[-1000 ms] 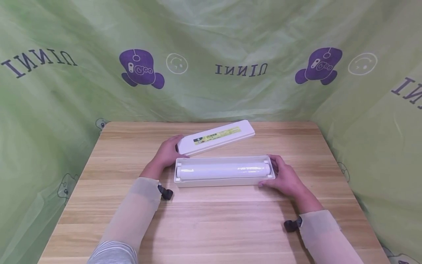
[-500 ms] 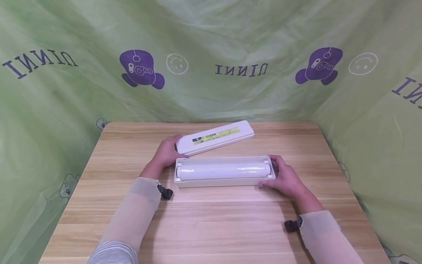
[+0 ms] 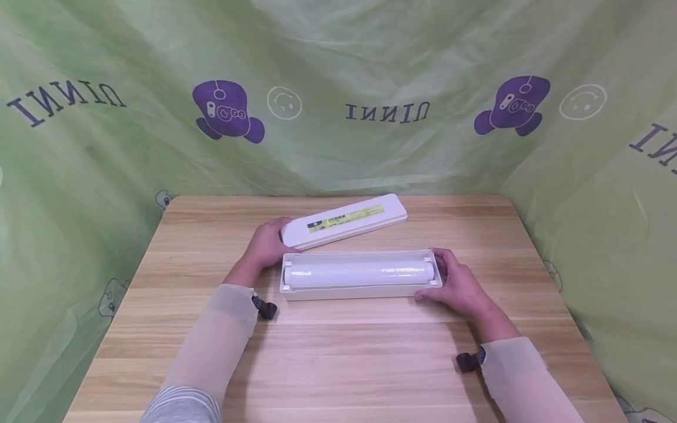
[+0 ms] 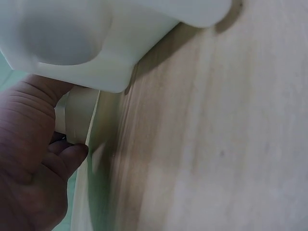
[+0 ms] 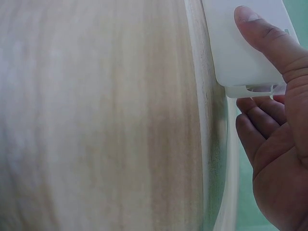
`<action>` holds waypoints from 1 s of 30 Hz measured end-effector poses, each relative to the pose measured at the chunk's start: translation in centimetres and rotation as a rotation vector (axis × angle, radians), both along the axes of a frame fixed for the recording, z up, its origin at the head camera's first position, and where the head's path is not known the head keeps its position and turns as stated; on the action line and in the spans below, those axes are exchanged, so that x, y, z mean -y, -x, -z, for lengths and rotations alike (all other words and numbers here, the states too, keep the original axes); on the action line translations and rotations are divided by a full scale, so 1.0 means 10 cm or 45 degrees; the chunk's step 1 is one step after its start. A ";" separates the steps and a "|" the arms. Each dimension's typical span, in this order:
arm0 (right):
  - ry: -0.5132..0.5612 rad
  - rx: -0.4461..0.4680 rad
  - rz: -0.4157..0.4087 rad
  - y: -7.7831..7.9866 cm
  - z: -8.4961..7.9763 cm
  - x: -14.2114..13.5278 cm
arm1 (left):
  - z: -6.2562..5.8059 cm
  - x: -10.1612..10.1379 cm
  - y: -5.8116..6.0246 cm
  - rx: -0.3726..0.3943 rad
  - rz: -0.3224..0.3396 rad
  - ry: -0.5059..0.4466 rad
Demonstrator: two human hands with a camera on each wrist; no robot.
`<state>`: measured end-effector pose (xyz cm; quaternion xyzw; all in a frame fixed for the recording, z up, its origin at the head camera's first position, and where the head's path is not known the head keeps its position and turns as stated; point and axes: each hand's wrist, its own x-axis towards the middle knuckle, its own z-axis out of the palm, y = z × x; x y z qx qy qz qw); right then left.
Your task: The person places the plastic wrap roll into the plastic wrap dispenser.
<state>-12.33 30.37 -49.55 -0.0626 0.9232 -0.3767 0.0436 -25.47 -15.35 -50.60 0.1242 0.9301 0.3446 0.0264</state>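
A long white plastic cling film box (image 3: 349, 292) lies across the table in the head view, its top uncovered. Inside it is a shiny white roll of film (image 3: 359, 273). The right hand (image 3: 459, 288) grips the box's right end, thumb on the front wall and fingers behind. Behind the box lies its white lid (image 3: 370, 212), slanted, with a yellow-green label facing up. The left hand (image 3: 267, 242) holds the lid's left end, its thumb close to the box's back left corner. In the left wrist view, fingers and thumb lie around the lid end (image 4: 79, 113), partly hidden by the box.
Both things lie on a wood-grain table (image 3: 338, 358) with rounded back corners. A green printed curtain (image 3: 338, 153) hangs behind it and along both sides. A small black camera (image 3: 264, 308) sits at the left wrist, another camera (image 3: 469, 361) at the right.
The lid has slid slightly to the left and nearer the person, together with the left hand. The box and the right hand have stayed nearly still.
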 end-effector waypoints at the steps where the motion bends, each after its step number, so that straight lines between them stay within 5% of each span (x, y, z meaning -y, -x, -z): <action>1: -0.001 -0.002 -0.001 0.00 0.00 0.00 | 0.00 0.01 0.00 -0.004 0.000 0.005; 30: 0.014 0.046 0.016 0.00 -0.01 -0.01 | -0.22 0.04 -0.07 0.000 -0.048 -0.049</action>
